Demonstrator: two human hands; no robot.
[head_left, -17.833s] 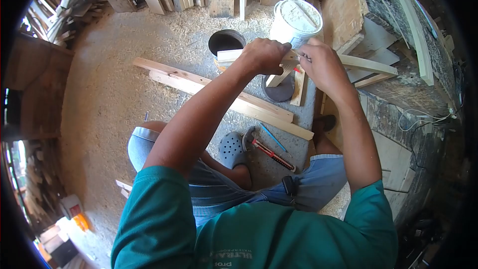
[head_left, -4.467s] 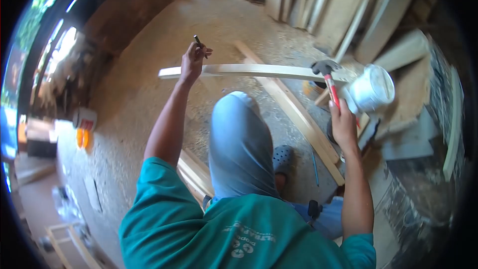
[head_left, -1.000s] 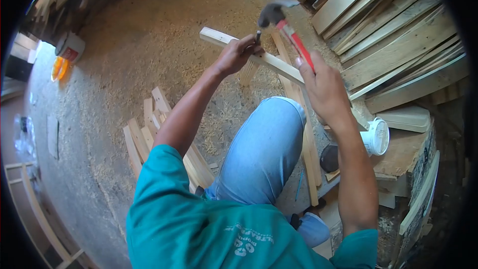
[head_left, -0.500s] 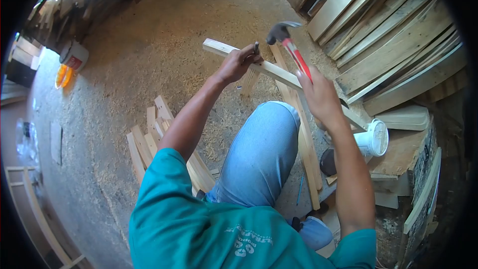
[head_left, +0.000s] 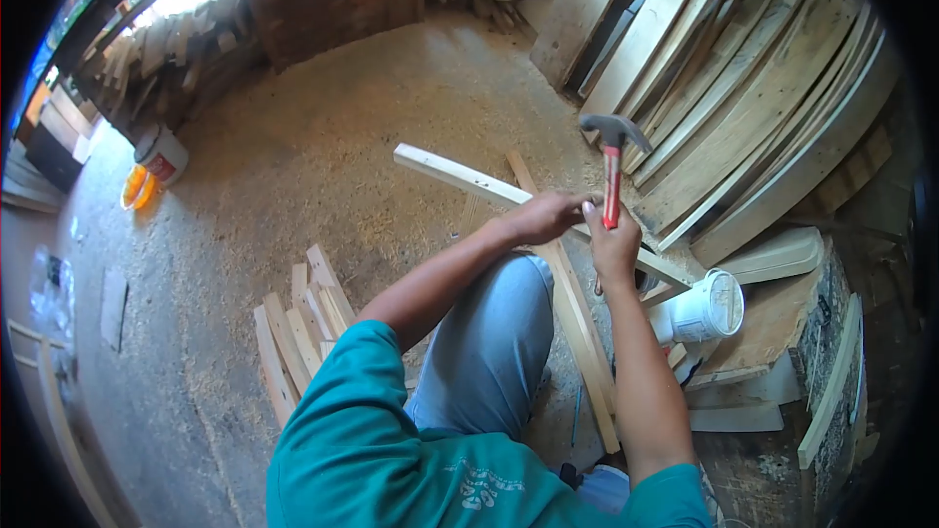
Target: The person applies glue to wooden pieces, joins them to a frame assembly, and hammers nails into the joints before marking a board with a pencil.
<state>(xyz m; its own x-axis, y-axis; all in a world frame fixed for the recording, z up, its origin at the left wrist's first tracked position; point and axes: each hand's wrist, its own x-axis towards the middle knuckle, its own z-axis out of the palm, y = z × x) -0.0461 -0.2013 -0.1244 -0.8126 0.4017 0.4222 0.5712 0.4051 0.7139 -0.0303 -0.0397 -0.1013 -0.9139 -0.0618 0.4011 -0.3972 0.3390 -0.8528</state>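
A pale square wooden bar (head_left: 460, 174) slants from the middle of the view down to the right, above my bent knee. My left hand (head_left: 548, 217) is closed at the bar, its fingertips meeting my right hand; what it pinches is too small to make out. My right hand (head_left: 615, 246) is wrapped round the red handle of a claw hammer (head_left: 611, 176), held upright with its dark head on top. Beneath the bar, long planks (head_left: 579, 332) lie beside my knee.
A white bucket (head_left: 706, 308) stands right of my right hand on a wooden surface (head_left: 773, 328). Curved boards (head_left: 753, 147) lean at the upper right. Short wood pieces (head_left: 293, 332) lie left of my knee. Another bucket (head_left: 161, 154) and an orange object (head_left: 140, 190) are far left.
My left hand has slid right along the bar towards my right hand. The hammer has turned from tilted to upright. The view has shifted, showing more of the background.
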